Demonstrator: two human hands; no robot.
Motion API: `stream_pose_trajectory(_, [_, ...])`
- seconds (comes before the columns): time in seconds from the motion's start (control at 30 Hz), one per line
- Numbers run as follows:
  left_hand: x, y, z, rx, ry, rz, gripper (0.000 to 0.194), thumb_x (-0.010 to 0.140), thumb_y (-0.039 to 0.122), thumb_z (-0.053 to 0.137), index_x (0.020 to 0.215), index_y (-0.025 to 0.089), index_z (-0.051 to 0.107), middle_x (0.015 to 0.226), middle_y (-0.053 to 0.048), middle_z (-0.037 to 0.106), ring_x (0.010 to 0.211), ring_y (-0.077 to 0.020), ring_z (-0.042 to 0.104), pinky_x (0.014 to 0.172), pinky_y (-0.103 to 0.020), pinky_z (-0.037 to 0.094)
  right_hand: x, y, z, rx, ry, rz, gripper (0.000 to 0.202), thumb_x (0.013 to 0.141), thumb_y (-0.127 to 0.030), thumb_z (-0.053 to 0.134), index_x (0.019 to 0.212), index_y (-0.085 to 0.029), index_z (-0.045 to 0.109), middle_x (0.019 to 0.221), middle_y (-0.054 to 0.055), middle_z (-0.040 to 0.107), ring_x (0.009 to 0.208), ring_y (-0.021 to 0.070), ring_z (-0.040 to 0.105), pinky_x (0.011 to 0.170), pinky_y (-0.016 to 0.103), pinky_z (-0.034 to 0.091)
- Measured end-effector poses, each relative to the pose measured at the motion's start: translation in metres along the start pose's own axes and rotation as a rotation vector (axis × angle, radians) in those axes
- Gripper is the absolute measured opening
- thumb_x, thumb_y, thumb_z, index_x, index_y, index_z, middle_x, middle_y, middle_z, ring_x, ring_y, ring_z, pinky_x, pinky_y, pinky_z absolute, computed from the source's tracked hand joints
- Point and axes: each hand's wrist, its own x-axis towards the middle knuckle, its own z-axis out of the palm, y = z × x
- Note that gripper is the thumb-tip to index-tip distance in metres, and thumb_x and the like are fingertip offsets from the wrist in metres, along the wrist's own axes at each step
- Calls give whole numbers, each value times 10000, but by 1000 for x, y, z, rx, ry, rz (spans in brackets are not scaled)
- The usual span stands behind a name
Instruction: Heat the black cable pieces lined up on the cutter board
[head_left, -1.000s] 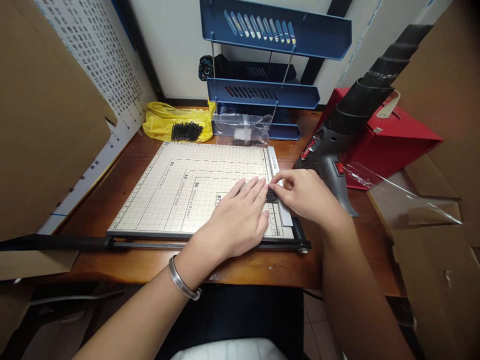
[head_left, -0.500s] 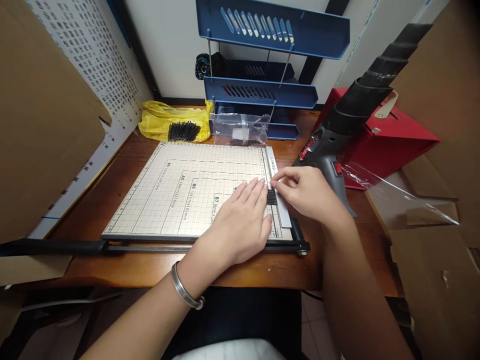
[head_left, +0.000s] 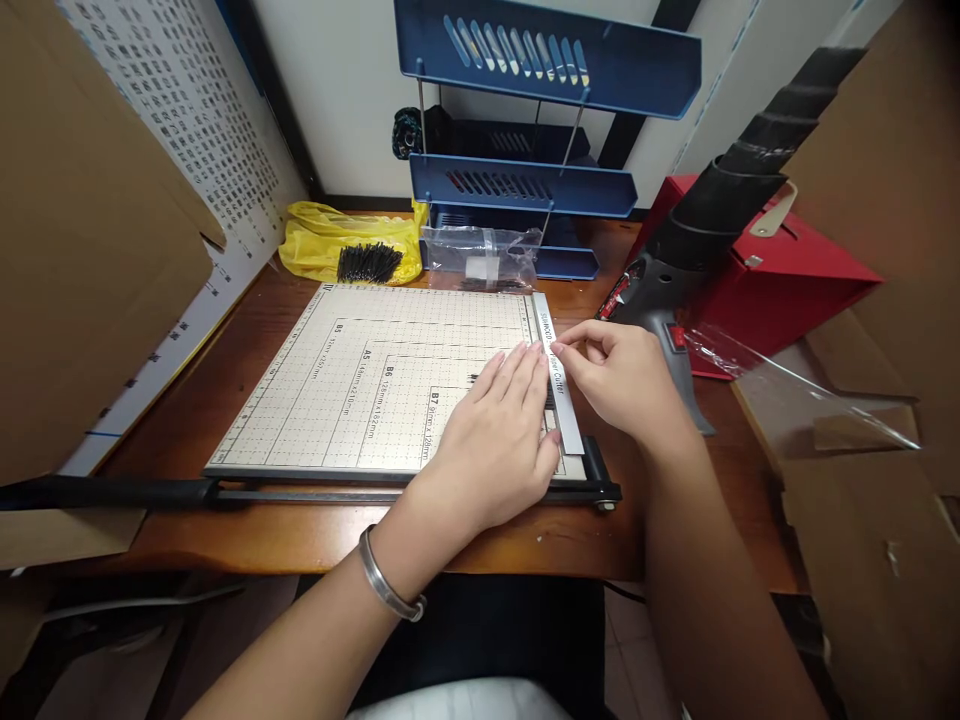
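Note:
My left hand lies flat, palm down, on the paper cutter board near its right side. Black strips show at the left of its fingers and a little at the right; the rest of them are hidden under the hand. My right hand is pinched, with thumb and index fingertips at the white ruler strip, close to the left fingertips. Whatever is between those fingertips is too small to tell. The cutter's black arm lies along the board's front edge.
A yellow bag with a pile of short black pieces and a clear plastic bag lie behind the board. Behind them stands a blue rack. To the right are a heat gun, a red box and cardboard.
My left hand has slid slightly right and away from me, covering most of the black strips. My right hand has moved up a little, uncovering more of the ruler strip's lettering.

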Motion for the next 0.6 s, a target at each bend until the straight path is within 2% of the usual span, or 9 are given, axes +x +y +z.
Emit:
stream_pose_trajectory(0.1, [-4, -3, -2, 40, 23, -54, 677, 1082, 389, 279, 1610, -34, 268, 1702, -203, 210, 1609, -277, 141, 1338, -438, 83, 0, 0, 0, -2, 1, 2, 221, 864, -390, 634, 851, -213, 765, 587, -29, 521, 582, 92, 413, 626, 280, 303])
stream_pose_trajectory(0.23, [-6, -4, -2, 48, -35, -35, 661, 1106, 413, 226, 1598, -18, 317, 1680, -189, 285, 1597, -272, 203, 1337, -454, 99, 0, -1, 1, -11, 4, 4, 217, 866, -389, 632, 852, -218, 765, 606, -23, 549, 594, 98, 434, 637, 280, 311])
stream_pose_trajectory(0.4, [-3, -1, -1, 4, -83, -12, 674, 1107, 430, 237, 1612, -15, 276, 1700, -181, 220, 1603, -276, 169, 1334, -443, 122, 1, -2, 1, -10, -10, -2, 234, 866, -383, 622, 868, -202, 770, 655, 2, 601, 626, 114, 482, 663, 285, 338])
stream_pose_trajectory(0.6, [-1, -1, -1, -79, -75, -16, 661, 1099, 413, 268, 1599, -19, 294, 1694, -196, 221, 1600, -275, 175, 1326, -442, 169, 1, -5, 2, -6, -31, -10, 233, 865, -376, 615, 873, -201, 770, 663, 11, 616, 635, 126, 500, 647, 290, 348])
